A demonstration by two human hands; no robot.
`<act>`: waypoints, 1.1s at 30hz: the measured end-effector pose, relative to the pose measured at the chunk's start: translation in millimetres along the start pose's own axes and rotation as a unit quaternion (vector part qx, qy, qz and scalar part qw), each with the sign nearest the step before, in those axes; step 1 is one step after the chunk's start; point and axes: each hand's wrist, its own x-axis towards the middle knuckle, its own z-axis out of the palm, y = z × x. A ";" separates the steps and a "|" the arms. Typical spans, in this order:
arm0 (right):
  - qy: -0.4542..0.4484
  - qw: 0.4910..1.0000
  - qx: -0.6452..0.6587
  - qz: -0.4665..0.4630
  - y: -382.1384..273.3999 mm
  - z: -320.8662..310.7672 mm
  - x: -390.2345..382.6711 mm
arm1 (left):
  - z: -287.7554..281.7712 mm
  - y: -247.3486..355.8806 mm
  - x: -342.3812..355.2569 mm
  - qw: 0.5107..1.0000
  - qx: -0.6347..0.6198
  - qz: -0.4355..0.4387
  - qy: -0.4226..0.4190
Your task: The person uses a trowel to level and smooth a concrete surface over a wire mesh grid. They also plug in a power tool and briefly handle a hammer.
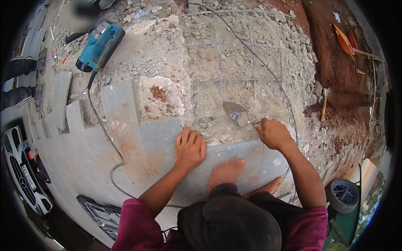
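My left hand (190,147) lies at the edge of the grey paving slabs (163,134), fingers stretched out and resting down, with nothing in it. Off to the right, my right hand (273,133) is closed round the handle end of a trowel (235,113). The trowel's pointed, dirt-covered blade lies over the rough rubble bed, just beyond the slab edge. Most of its handle is hidden by my fingers. Below the trowel, my bare foot (228,170) stands on the slabs, blurred.
A teal power tool (100,47) lies at far left, its cable (109,140) running toward me. Steel mesh (253,62) and another black cable (261,60) cross the rubble. Red soil (339,75) drops away right, near a wheel (343,195). A person's legs (19,81) and a car (25,175) are left.
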 end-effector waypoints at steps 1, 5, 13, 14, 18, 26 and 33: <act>0.000 1.000 0.007 -0.008 8.1 -6.3 -7.7 | 1.0 2.1 1.8 1.000 -0.001 0.000 -0.001; 0.004 0.998 0.004 -0.059 7.4 -19.2 -17.6 | -0.5 1.8 -3.8 1.000 0.011 0.000 0.003; -0.201 0.951 0.232 -0.022 -24.9 -13.0 11.8 | -0.5 3.6 -6.6 1.000 0.005 0.001 0.029; -0.198 0.943 0.265 -0.025 -21.5 -13.0 10.6 | -0.6 3.1 -5.8 0.999 0.002 0.000 0.035; -0.128 0.965 0.211 -0.085 -1.4 -29.7 0.2 | 0.5 4.0 -7.6 0.999 -0.006 0.000 0.046; -0.013 0.992 0.032 -0.121 35.3 -58.8 -8.4 | 8.2 4.3 51.0 0.996 -0.072 0.035 -0.039; -0.060 0.995 -0.039 -0.071 64.5 -101.2 -78.2 | 65.6 -24.0 94.0 0.966 0.145 0.037 -0.211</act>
